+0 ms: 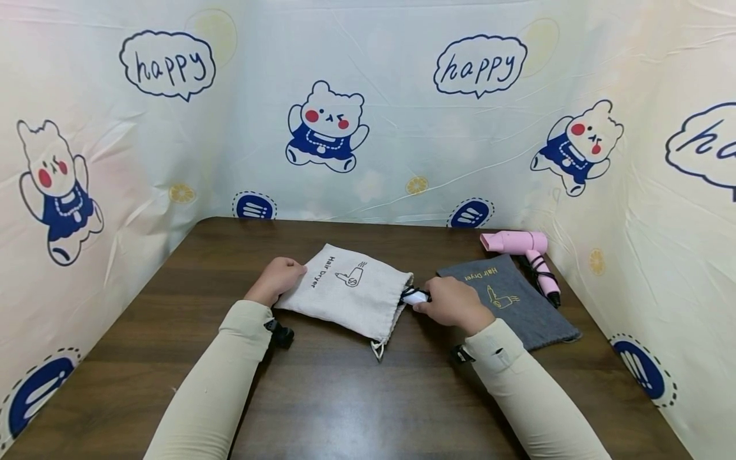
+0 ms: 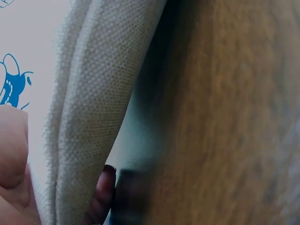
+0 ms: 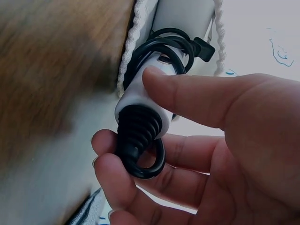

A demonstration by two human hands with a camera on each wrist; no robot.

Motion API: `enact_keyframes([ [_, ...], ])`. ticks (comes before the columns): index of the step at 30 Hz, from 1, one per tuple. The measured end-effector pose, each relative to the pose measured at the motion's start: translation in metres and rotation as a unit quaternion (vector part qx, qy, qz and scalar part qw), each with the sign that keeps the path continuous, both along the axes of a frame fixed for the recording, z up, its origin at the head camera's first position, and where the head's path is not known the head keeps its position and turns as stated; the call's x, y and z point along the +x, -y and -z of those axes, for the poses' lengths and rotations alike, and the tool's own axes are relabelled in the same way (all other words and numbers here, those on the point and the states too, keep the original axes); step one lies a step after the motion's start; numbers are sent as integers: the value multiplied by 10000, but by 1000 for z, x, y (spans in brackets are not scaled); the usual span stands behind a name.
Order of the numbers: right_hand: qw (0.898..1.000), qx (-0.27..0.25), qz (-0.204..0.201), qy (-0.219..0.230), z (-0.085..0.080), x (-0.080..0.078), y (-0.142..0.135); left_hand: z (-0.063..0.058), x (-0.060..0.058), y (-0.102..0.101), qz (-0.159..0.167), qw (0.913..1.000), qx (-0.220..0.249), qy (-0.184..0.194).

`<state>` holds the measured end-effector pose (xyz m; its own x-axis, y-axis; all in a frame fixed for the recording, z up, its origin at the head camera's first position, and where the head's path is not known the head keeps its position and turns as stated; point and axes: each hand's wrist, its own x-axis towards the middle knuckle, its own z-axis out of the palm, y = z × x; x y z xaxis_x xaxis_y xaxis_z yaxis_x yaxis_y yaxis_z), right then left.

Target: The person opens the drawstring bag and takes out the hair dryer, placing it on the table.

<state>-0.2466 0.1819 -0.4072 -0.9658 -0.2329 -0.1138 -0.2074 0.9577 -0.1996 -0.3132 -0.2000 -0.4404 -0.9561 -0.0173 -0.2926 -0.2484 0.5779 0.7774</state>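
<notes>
A light cotton drawstring bag (image 1: 345,287) printed "Hair Dryer" lies at the middle of the table. My left hand (image 1: 280,281) pinches its closed left end; in the left wrist view the cloth (image 2: 93,108) passes between thumb and fingertips. From the bag's mouth, on the right, sticks out the white handle of a hair dryer (image 3: 145,93), wound with black cord. My right hand (image 1: 457,303) grips that handle, thumb on one side and fingers curled round the cord end (image 3: 140,124). The rest of the dryer is hidden inside the bag.
A dark grey bag (image 1: 512,313) with yellow "Hair Dryer" print lies flat behind and beside my right hand. Beyond it rests a pink hair dryer (image 1: 514,242) with its cord wrapped round the handle. A printed curtain (image 1: 391,64) surrounds the brown table (image 1: 339,396).
</notes>
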Motion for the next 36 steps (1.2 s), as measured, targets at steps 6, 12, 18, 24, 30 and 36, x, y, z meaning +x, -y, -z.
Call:
enact_keyframes([
  [6,9999,11,-19,126,-4,1,-4,-1,1,0,-16,10000,-19,29],
  [12,9996,52,46,288,-6,2,-8,-1,1,0,-50,9999,-7,89],
  [18,9993,83,39,351,-9,2,-11,1,-1,1,-91,9999,-43,86],
  [24,9994,80,66,328,-8,2,-10,0,-1,0,-152,9998,-53,81],
  [30,9999,-25,-106,126,-4,1,-6,0,1,0,-114,9999,-21,91],
  [36,9999,-5,-107,-20,-1,0,-3,-1,2,1,36,10000,-92,7],
])
